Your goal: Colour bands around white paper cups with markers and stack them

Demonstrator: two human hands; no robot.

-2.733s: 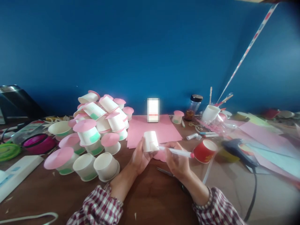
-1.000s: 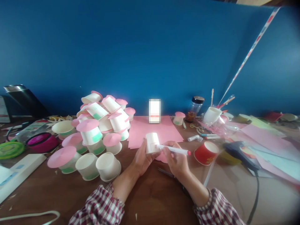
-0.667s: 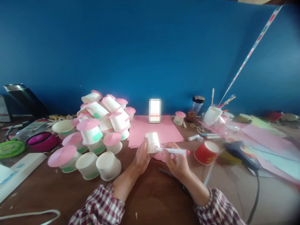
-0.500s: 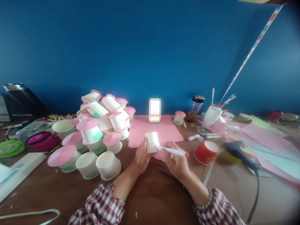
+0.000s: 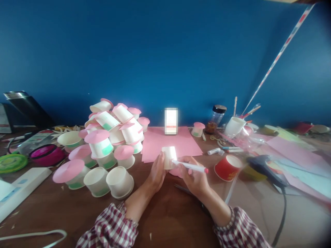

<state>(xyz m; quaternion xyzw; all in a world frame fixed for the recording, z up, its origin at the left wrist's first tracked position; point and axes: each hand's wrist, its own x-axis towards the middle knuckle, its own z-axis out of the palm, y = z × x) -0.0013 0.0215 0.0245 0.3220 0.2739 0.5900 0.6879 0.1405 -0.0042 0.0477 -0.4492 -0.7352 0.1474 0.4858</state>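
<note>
My left hand is closed around the side of a small white paper cup, held above the table. Between the fingers of my right hand is a white marker pen with a red end. The pen's tip meets the cup's side, where faint reddish lines show. Under the hands lies a pink paper piece, partly hidden. Dark scissors rest below my right hand, mostly covered by it. Behind the cup are pink paper sheets.
At left stands a pile of paper cups with pink paper tops. To the right are a red paper cup, a dark corded tool, and a glass jar. A white power strip lies at far left.
The white cup has shifted slightly to the right and turned a little in my left hand. My right hand keeps the pen at its side, almost unmoved.
</note>
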